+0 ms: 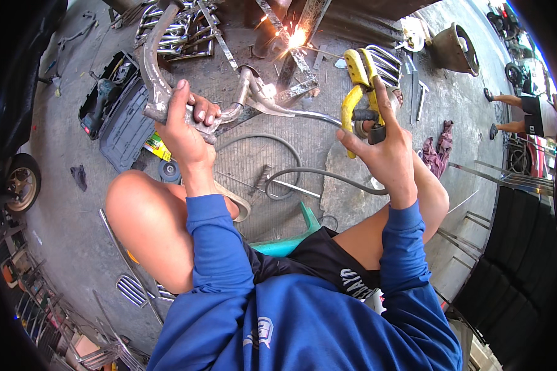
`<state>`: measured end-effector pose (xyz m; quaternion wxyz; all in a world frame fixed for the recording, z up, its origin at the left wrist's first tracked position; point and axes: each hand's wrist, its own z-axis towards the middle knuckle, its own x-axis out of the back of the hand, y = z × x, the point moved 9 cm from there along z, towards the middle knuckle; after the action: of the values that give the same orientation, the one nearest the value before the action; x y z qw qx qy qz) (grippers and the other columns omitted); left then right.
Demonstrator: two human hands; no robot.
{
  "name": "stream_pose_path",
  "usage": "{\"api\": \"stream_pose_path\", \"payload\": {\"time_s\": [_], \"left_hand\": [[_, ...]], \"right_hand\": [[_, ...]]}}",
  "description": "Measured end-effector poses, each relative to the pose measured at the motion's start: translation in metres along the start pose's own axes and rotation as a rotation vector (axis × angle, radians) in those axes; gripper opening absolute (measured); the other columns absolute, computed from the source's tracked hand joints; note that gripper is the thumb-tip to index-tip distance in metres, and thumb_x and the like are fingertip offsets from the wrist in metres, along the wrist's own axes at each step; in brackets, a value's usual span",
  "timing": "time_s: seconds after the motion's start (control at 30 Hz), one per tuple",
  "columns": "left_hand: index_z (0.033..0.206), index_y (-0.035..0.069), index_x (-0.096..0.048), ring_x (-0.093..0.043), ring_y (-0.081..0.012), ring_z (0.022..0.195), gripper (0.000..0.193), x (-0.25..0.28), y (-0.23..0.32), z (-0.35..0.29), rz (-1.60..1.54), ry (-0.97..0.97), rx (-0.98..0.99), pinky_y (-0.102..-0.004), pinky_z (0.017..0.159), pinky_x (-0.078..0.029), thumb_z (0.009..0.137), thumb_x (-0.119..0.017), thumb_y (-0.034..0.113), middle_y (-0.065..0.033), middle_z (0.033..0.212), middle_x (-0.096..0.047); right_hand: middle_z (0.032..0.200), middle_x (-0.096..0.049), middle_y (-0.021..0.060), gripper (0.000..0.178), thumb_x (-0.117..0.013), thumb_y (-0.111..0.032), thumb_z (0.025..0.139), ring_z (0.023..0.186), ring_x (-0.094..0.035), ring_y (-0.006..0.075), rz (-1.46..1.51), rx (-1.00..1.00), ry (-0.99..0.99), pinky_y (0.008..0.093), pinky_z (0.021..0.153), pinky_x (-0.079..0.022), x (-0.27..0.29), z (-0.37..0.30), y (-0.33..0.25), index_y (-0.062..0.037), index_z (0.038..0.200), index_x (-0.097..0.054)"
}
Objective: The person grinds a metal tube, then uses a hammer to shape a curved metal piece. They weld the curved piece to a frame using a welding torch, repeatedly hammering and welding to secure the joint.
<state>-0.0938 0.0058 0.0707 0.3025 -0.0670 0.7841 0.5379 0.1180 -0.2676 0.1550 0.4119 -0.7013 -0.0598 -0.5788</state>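
My left hand [192, 133] is closed around a worn, bent metal tube assembly [151, 65]. One curved arm of it rises at the far left, and a joined piece reaches right toward the middle. In my right hand [387, 151] is a yellow welding electrode holder [354, 68], its jaws pointing away from me. A thin rod [325, 52] runs left from the jaws to a bright arc [298, 37], where sparks fly on a flat metal bar [302, 64]. Glare hides the exact contact point.
A grey cable [346, 178] loops over the concrete between my knees, beside a hammer-like tool [263, 176]. At left lies an open toolbox [127, 123] with a power tool; behind it, shiny bent tubes [173, 31]. A bucket [455, 49] and another person [535, 116] are at right.
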Motion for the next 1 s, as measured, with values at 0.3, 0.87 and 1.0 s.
{"api": "stream_pose_path", "payload": {"time_s": [0.3,0.87,1.0], "left_hand": [[0.081,0.007,-0.051,-0.043,-0.0156,0.050,0.031,0.001,0.002,0.003,-0.044,0.038,-0.013,-0.0362,0.056,-0.046,0.095,-0.073,0.023,-0.0038,0.060,-0.045],[0.085,0.012,-0.052,-0.045,-0.0138,0.058,0.028,-0.004,0.000,0.011,0.036,-0.139,0.032,-0.0379,0.073,-0.045,0.103,-0.061,0.031,0.0012,0.062,-0.044],[0.084,0.012,-0.053,-0.046,-0.0138,0.058,0.027,-0.003,0.001,0.010,0.041,-0.142,0.027,-0.0379,0.073,-0.045,0.103,-0.061,0.030,0.0012,0.062,-0.044]], "right_hand": [[0.139,-0.061,0.0257,0.119,-0.090,-0.031,0.070,0.121,-0.062,0.0270,0.545,-0.142,-0.119,0.0380,0.105,-0.049,0.012,-0.023,0.002,-0.0064,0.168,-0.027],[0.127,-0.068,0.0308,0.146,-0.080,-0.081,0.049,0.120,-0.069,0.0376,0.369,0.002,0.044,0.0422,0.104,-0.051,0.044,-0.074,0.018,0.0110,0.156,-0.042],[0.127,-0.068,0.0314,0.146,-0.079,-0.083,0.049,0.119,-0.070,0.0386,0.309,-0.021,-0.008,0.0431,0.103,-0.051,0.040,-0.069,0.016,0.0111,0.155,-0.044]]}}
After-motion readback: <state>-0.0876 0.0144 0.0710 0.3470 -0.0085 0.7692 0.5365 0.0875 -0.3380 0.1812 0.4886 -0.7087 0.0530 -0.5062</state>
